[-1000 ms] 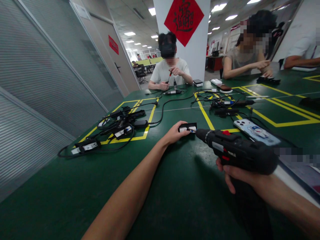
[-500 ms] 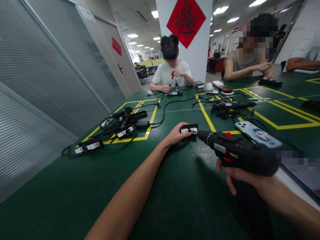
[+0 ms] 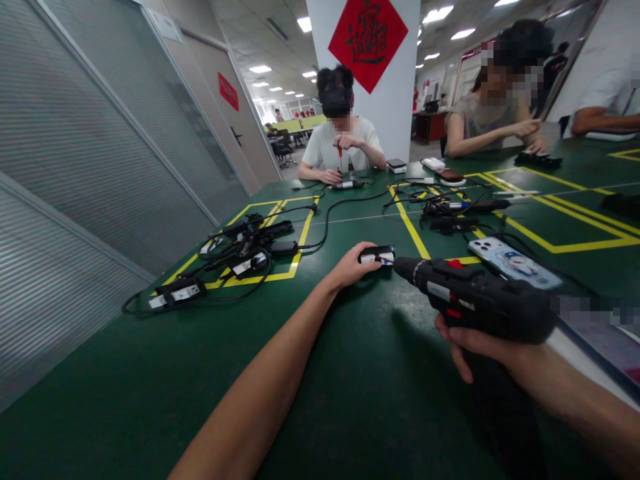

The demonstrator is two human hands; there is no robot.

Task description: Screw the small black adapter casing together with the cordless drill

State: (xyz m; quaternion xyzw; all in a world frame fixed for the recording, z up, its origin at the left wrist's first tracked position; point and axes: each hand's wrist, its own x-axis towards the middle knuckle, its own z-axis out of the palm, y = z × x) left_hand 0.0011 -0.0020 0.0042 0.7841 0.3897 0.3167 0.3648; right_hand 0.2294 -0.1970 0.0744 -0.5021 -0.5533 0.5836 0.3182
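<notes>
My left hand [image 3: 351, 267] grips a small black box-shaped part [image 3: 386, 251] with a white label on the green table [image 3: 345, 373]. Wrapped round the handle of a black cordless drill [image 3: 480, 300] with red accents is my right hand [image 3: 480, 347]. The drill lies roughly level, its chuck pointing left at the right end of the small part. Whether the bit touches the part I cannot tell. My left fingertips are partly hidden behind the part.
Black devices with cables [image 3: 250, 247] lie in a yellow-taped area at left. A phone [image 3: 515, 262], more cabled black tools [image 3: 455, 210] and a flat screen device [image 3: 600, 333] are at right. Across the table a person [image 3: 343, 143] holds a screwdriver; another person [image 3: 495, 127] sits at right.
The view has shifted slightly. The small part looks tilted a little, and the drill stays at its right end. Both hands keep their holds.
</notes>
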